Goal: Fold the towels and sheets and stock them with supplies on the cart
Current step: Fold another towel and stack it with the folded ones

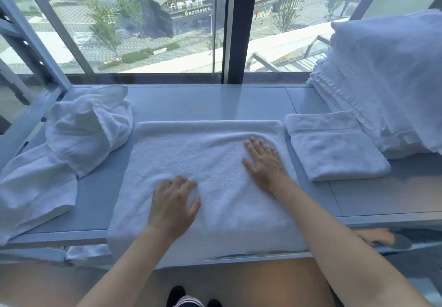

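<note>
Both hands flat on a white towel [210,163]

The towel's long axis ran left to right across the worktop [203,101], under the spread left hand [173,205] and right hand [264,163].

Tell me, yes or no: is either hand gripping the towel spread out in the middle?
No. The left hand and right hand both lie flat, fingers straight, on the spread towel.
</note>
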A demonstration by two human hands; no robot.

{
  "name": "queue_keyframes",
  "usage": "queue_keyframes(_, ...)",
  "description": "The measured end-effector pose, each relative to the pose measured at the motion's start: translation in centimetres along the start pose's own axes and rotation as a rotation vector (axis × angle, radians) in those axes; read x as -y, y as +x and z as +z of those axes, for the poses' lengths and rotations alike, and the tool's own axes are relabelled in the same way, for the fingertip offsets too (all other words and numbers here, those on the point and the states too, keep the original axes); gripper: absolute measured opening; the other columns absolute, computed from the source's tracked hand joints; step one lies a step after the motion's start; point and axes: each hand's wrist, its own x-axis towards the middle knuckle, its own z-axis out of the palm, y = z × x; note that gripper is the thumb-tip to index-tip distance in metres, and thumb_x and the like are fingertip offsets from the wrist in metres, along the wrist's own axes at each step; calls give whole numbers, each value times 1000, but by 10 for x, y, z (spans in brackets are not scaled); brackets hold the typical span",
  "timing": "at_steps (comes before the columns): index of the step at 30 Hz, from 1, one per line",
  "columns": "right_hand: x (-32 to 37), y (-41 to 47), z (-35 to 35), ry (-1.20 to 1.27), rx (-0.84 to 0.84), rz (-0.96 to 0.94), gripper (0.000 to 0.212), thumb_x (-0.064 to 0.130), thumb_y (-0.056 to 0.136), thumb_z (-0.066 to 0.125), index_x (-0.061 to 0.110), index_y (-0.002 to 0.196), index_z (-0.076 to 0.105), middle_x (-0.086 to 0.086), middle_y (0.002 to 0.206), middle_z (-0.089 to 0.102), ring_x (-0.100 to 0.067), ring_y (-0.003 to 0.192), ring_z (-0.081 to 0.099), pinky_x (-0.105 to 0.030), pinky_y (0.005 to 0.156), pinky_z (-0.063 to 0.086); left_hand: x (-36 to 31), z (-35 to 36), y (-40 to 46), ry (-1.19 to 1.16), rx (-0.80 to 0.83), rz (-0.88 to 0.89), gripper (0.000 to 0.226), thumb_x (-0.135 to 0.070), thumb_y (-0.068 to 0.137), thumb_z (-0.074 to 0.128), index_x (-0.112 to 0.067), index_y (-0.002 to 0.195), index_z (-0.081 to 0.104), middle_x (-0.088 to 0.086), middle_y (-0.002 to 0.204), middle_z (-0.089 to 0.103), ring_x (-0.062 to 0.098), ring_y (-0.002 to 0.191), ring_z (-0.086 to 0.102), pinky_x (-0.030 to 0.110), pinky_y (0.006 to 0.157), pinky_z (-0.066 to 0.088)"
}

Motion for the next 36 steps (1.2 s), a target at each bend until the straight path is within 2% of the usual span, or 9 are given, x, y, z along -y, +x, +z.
queue_keyframes(2,3,-19,9,-6,-10,-10,67,53,106,27,31,165,6,8,173,-5,-14,159,-7,-41,128,-5,6,1,12,14,17,13,55,-53,97,42,-24,143,55,2,148,52,31,132,50,52,103,42)
queue_keyframes(6,9,-54,20,-37,-18,-39,71,59,102,19,30,165,8,8,173,-3,-16,159,-4,-44,127,2,31,12,50,40,153,-31,63,-56,105,33,-33,162,22,-3,172,12,24,158,10,58,124,10)
queue_keyframes(10,21,-33,9,-141,-25,-54,73,56,98,30,25,163,21,0,172,15,-24,156,18,-51,119,23,57,20,67,-10,68,-88,73,-62,95,19,-33,162,25,-1,171,16,23,158,12,53,127,7)
queue_keyframes(13,13,7,-4,-89,42,-94,68,48,104,37,29,165,15,4,173,8,-21,158,10,-49,125,13,60,25,70,-6,63,-80,75,-64,93,16,-34,162,23,-2,171,16,23,158,11,52,126,7)
queue_keyframes(15,-5,27,-15,-2,29,6,65,47,107,36,29,165,14,5,173,6,-18,159,5,-45,127,6,60,25,69,-16,70,-81,74,-64,94,17,-36,162,20,-4,172,14,20,159,8,50,127,5)
queue_keyframes(20,-16,39,-21,-40,8,107,63,44,109,32,21,165,16,-3,173,9,-22,159,6,-45,128,4,56,20,69,7,82,-116,64,-52,102,41,-34,161,25,-2,171,19,22,157,14,51,127,10)
queue_keyframes(23,4,27,-11,-45,-99,35,62,43,108,32,21,164,17,1,173,8,-23,159,5,-52,127,5,47,14,79,14,34,-79,61,-47,98,53,-28,155,41,4,165,33,28,151,29,56,121,23)
queue_keyframes(28,49,10,19,37,20,-162,63,51,106,32,34,164,15,10,173,2,-16,159,0,-50,127,-1,28,19,114,18,186,146,60,-50,105,36,-35,162,23,-7,172,12,16,158,8,54,125,8)
queue_keyframes(36,14,13,12,-15,-8,-48,66,56,105,27,35,165,8,11,172,-2,-12,159,-4,-41,126,-5,124,4,144,44,119,-238,63,-53,105,29,-29,163,20,1,172,14,22,158,10,47,127,7)
